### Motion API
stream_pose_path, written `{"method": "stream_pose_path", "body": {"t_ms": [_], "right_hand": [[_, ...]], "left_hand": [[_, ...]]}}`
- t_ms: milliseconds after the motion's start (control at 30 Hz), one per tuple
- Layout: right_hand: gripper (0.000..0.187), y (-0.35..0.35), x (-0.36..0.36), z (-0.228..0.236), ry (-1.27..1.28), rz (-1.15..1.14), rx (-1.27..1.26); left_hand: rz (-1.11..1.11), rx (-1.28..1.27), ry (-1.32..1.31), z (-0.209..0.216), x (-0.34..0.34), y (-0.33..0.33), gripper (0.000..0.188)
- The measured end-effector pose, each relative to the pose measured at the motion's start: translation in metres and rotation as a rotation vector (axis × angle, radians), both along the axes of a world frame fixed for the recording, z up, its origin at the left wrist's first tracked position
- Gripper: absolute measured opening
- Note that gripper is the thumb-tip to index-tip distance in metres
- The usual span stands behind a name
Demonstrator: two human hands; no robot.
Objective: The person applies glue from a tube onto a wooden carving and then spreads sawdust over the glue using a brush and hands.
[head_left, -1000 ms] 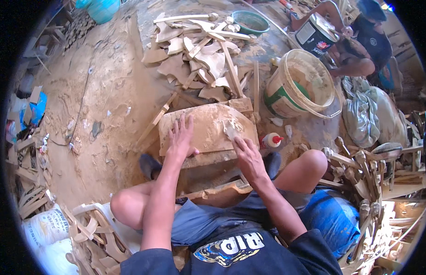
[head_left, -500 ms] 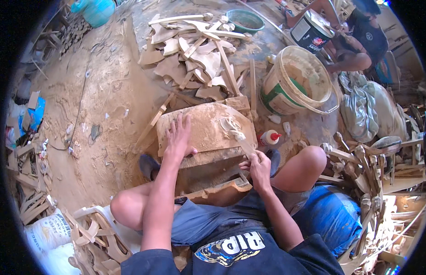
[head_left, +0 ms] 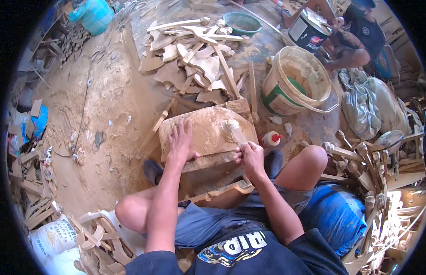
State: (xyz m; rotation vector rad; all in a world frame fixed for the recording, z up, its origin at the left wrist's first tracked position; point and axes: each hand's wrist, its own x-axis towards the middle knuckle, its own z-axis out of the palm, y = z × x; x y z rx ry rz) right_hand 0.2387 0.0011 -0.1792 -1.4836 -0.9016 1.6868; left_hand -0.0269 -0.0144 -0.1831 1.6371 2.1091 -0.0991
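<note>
My left hand (head_left: pixel 180 141) lies with fingers spread on the left part of a dusty wooden board (head_left: pixel 201 128), its thumb by the near edge. In my right hand (head_left: pixel 251 158) is a putty knife (head_left: pixel 239 137), gripped from the near right side. Its far end rests on or just over the board's right part, at a lump of pale paste (head_left: pixel 231 125). A thin smear surrounds the lump. The board lies on a wooden block between my bent knees. A white bottle with a red cap (head_left: pixel 271 139) stands right of my right hand.
Beyond the board lies a heap of cut wooden pieces (head_left: pixel 190 64). A large dusty bucket (head_left: pixel 291 85) stands at the right, with a green basin (head_left: pixel 242 25) farther back. Another person (head_left: pixel 359 41) sits at the far right. Carved wooden parts (head_left: pixel 373 178) crowd the right side.
My right hand has moved a little left and away from me with the putty knife. The paste, spread in a loose smear before, now sits as a lump at its tip.
</note>
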Motion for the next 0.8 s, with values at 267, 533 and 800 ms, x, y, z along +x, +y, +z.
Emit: {"method": "stream_pose_path", "body": {"t_ms": [267,533,800], "right_hand": [[0.028,-0.055,0.023,0.013,-0.134,0.12,-0.067],[0.028,-0.047,-0.011,-0.01,0.072,-0.019,-0.09],[0.029,-0.029,-0.01,0.007,0.102,-0.056,-0.002]], "left_hand": [[0.002,0.028,0.033,-0.006,-0.001,-0.001,0.15],[-0.016,0.03,0.031,-0.004,-0.002,-0.002,0.148],[-0.014,0.018,0.025,-0.004,-0.001,-0.001,0.148]]}}
